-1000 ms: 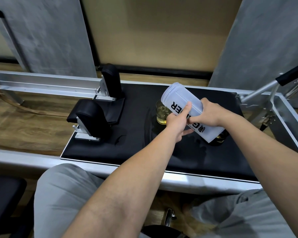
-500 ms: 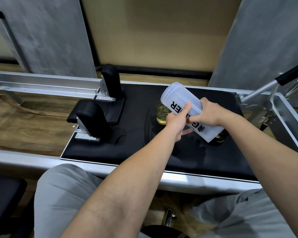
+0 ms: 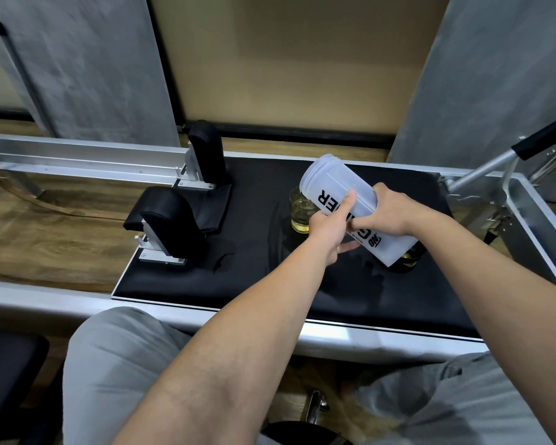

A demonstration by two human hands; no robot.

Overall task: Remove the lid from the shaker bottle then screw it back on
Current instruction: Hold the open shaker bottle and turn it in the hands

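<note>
Surface: black padded platform [image 3: 270, 268], metal-framed, wood floor beyond.
Glass [image 3: 299, 216]: yellowish liquid inside.
Shaker bottle [image 3: 341, 191]: frosted, tilted above platform, lid not visible.
Left hand [image 3: 329, 229], right hand [image 3: 389, 213]: both clasping bottle.

Glass of yellowish liquid [image 3: 302, 213], black mat [image 3: 260, 268], two padded rests [image 3: 170, 220], possibly shoulder blocks

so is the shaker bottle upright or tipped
Tipped: the shaker bottle leans up-left, threaded end high, held by the left hand and right hand.
</note>
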